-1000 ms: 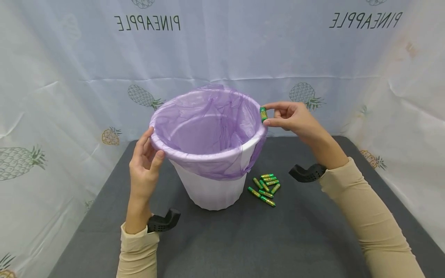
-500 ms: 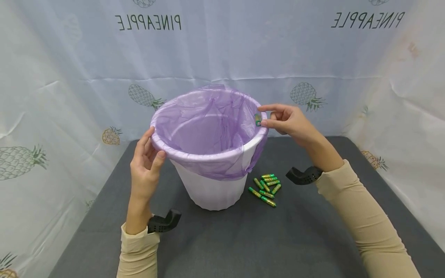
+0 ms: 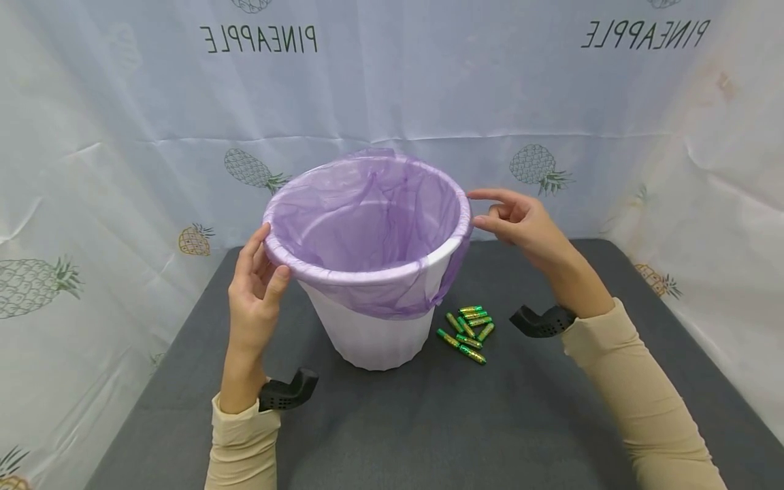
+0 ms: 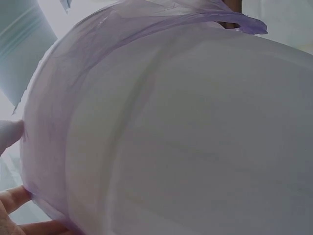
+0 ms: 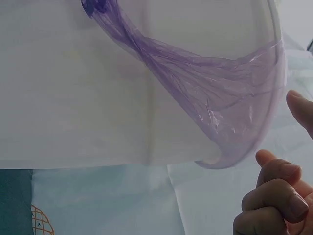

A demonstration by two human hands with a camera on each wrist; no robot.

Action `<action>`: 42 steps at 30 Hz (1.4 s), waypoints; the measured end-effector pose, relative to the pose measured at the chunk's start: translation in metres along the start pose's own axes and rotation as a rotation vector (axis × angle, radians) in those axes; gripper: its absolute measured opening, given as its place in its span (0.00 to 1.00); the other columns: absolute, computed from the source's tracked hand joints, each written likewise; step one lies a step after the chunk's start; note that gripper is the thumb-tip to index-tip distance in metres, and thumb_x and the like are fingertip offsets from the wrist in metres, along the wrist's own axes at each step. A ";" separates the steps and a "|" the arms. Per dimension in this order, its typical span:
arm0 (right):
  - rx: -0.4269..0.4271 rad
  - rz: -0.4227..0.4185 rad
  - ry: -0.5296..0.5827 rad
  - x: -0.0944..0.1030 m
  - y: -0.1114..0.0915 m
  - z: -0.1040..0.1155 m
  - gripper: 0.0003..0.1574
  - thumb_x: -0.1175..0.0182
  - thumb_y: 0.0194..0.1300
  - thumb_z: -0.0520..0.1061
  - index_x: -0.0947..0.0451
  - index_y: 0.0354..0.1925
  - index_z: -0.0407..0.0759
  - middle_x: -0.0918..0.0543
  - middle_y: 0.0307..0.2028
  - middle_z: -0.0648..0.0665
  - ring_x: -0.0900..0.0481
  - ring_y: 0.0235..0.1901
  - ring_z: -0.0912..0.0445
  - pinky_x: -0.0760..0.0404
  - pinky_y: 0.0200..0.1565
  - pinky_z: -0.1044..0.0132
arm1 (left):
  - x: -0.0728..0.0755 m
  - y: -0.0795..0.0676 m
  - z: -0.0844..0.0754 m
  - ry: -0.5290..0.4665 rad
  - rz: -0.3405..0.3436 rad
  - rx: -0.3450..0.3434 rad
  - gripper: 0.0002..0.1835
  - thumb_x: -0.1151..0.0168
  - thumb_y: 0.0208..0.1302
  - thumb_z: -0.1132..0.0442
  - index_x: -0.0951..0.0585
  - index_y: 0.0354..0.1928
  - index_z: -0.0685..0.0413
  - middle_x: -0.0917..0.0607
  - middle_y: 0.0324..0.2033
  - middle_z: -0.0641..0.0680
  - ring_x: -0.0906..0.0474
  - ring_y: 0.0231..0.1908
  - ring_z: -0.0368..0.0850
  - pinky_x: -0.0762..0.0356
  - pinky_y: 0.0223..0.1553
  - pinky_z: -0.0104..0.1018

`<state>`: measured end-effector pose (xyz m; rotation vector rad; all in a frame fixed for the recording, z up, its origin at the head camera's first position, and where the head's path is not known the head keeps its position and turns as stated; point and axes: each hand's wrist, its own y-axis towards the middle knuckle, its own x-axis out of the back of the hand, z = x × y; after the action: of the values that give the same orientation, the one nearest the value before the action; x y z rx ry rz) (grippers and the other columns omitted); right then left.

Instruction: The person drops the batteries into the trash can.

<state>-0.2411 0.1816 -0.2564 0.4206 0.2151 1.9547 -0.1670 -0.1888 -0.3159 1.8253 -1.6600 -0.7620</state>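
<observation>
Holding nothing now in the right hand (image 3: 517, 221), after pinching a single green battery at the inner edge of the white bin (image 3: 373, 344) half a second ago. Drawn back slightly to just outside the right part of the rim (image 3: 369, 278), with index finger and thumb spread apart and the other fingers folded; too close to the rim in the head view to tell a touch from a narrow gap. No sight of that battery now in any view; most likely let go into the purple bag (image 3: 392, 304) lining the bin, judging from the parted fingertips and the place where last seen, with the bottom hidden behind the near wall. Still gripping the lined rim on its left side with the left hand (image 3: 252, 292), thumb toward the near side and fingers round the outer edge, just as before. No change in the loose cluster of green batteries (image 3: 467, 328), lying on the dark table (image 3: 392, 429) just right of the bin's base. By judgement, one battery fewer outside the bin, with the right hand free and the cluster remaining untouched.
</observation>
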 end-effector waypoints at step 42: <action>-0.250 -0.116 -0.143 0.014 -0.069 -0.118 0.18 0.42 0.67 0.43 0.24 0.54 0.56 0.34 0.18 0.59 0.43 0.17 0.61 0.40 0.25 0.59 | -0.002 0.001 0.003 -0.041 0.003 -0.008 0.28 0.49 0.65 0.74 0.36 0.68 0.63 0.26 0.63 0.53 0.27 0.60 0.39 0.30 0.60 0.23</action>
<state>-0.2334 0.2275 -0.3860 0.3728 -0.0942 1.8012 -0.1700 -0.1873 -0.3172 1.8123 -1.6833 -0.8086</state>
